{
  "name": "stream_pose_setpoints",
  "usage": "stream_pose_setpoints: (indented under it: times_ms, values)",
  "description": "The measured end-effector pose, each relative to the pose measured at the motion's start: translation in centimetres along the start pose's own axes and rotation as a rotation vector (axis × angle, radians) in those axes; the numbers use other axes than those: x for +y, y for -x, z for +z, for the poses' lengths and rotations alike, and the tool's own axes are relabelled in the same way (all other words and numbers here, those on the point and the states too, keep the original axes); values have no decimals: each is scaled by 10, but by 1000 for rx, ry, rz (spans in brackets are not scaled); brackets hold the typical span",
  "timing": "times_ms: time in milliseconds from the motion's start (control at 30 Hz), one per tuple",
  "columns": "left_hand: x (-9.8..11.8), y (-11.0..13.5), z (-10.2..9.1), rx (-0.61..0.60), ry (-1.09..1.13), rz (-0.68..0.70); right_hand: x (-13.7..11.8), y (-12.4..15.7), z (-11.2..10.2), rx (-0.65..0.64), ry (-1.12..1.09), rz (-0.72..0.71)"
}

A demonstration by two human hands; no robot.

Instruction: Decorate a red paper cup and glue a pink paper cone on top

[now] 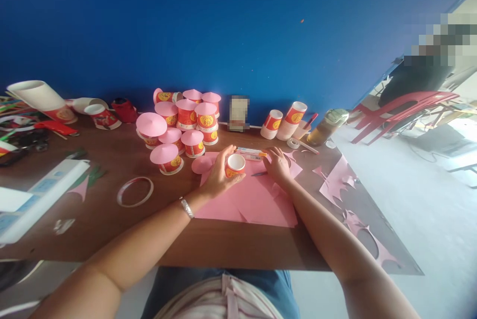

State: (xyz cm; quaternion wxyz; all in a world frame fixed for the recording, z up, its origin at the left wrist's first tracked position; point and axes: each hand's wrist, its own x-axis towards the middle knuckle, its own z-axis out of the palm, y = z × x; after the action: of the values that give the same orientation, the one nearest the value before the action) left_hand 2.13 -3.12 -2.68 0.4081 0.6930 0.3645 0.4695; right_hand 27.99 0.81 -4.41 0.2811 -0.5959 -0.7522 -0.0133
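My left hand [220, 174] is curled around a red paper cup [235, 173] with a white rim and yellow print, held upright over pink paper [248, 202]. My right hand [278, 164] rests on the paper to the right, fingers spread and pointing down. Its fingertips are by the orange end of a white tube [250, 154]. A dark pointed blade [259, 174] lies just left of that hand; its other end is hidden. A pink paper disc [201, 164] lies left of the cup, partly behind my left hand.
Several red cups with pink cone tops [164, 154] stand at back left. A tape ring [134, 192] and white box [44, 195] lie left. Stacked cups [292, 120], a jar [328, 127] and pink scraps [337, 182] are right. A blue wall [223, 31] rises behind.
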Motion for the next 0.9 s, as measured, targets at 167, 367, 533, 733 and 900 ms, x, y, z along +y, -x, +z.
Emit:
stream_pose_setpoints:
  times_ms: [167,367,533,733,900]
  values:
    - [-6,-2,0,-14,68,-19,3,-30,-6,-113,62,-56]
    - [-7,-3,-1,-29,70,-76,6,-64,-3,-287,117,-51]
    - [-7,-4,-3,-28,50,-77,0,-67,-4,-286,107,2]
    - [-5,-5,-8,5,147,-32,-13,-59,-25,-151,-33,87]
    - [-4,-6,-12,180,139,-83,-34,-34,-38,-155,-328,113]
